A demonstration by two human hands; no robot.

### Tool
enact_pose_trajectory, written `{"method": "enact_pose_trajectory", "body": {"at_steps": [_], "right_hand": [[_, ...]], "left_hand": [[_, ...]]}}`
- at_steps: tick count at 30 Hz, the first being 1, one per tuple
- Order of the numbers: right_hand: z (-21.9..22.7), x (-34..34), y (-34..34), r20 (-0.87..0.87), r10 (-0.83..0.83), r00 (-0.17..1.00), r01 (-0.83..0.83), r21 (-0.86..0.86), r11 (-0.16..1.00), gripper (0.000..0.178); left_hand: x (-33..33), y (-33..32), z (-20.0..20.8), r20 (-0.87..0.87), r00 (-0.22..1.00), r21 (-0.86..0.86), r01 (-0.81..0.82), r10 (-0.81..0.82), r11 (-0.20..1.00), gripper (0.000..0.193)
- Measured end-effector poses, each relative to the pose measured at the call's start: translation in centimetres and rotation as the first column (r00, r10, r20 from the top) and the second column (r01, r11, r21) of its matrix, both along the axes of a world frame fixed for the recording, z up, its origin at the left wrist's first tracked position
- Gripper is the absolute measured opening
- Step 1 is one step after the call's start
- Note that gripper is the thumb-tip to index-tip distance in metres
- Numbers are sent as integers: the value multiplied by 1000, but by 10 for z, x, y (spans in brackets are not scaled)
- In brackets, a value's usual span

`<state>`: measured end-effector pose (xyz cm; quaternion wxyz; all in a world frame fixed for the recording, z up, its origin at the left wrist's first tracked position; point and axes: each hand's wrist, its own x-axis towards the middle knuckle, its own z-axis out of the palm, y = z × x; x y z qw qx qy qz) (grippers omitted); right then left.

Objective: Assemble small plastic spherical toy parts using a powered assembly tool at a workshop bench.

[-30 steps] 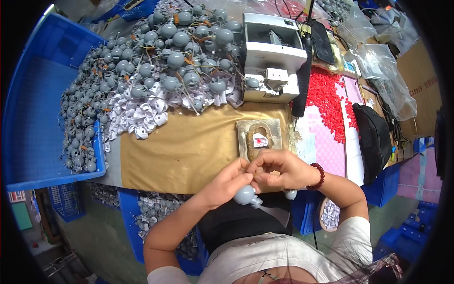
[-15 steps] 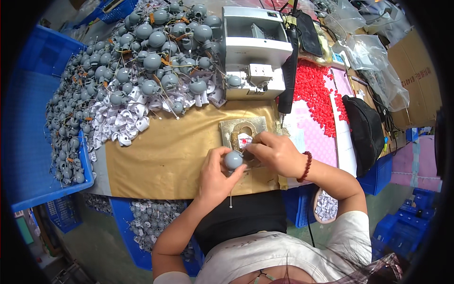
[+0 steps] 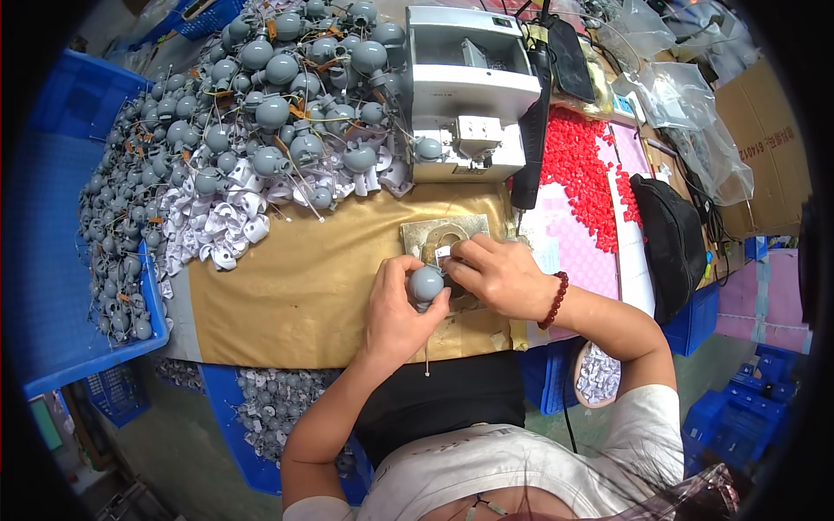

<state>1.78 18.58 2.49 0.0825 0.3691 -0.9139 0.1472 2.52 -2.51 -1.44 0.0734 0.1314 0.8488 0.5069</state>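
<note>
Gold-covered surface across the middle, and its far side vanishes at eleven o'clock under a heap of grey balls, the lower ones buried. At nine o'clock the big blue bin fades into the dark lens rim, its outer side cut off. Straight up at twelve stands the white machine. Here come the hands: the left hand has thumb and forefinger pinching a grey ball just below the metal block. The right hand bunches its fingers over that block, covering its four o'clock side; what those tips hold, if anything, I cannot tell. Between them peeks a white piece, only its left part visible. A thin lead hangs at six o'clock below the ball, its upper run hidden by the thumb.

And the change: half a second ago the white piece shows its red centre; now the right hand masks it. The ball has barely shifted, though a second ago it dangles lower, by the front edge.
</note>
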Motion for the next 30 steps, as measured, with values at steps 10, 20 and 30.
{"method": "enact_pose_trajectory", "body": {"at_steps": [10,20,30], "right_hand": [[-2,12,4,44,2,999,-3,14,1000,28],[20,15,74,460,-82,884,285,-392,875,41],[-44,19,36,90,-491,866,462,-518,720,35]], "left_hand": [[-4,12,17,-495,824,-495,-8,-274,869,44],[-3,5,5,-561,738,-550,5,-374,835,32],[-6,5,-1,-533,765,-468,91,-363,879,38]]}}
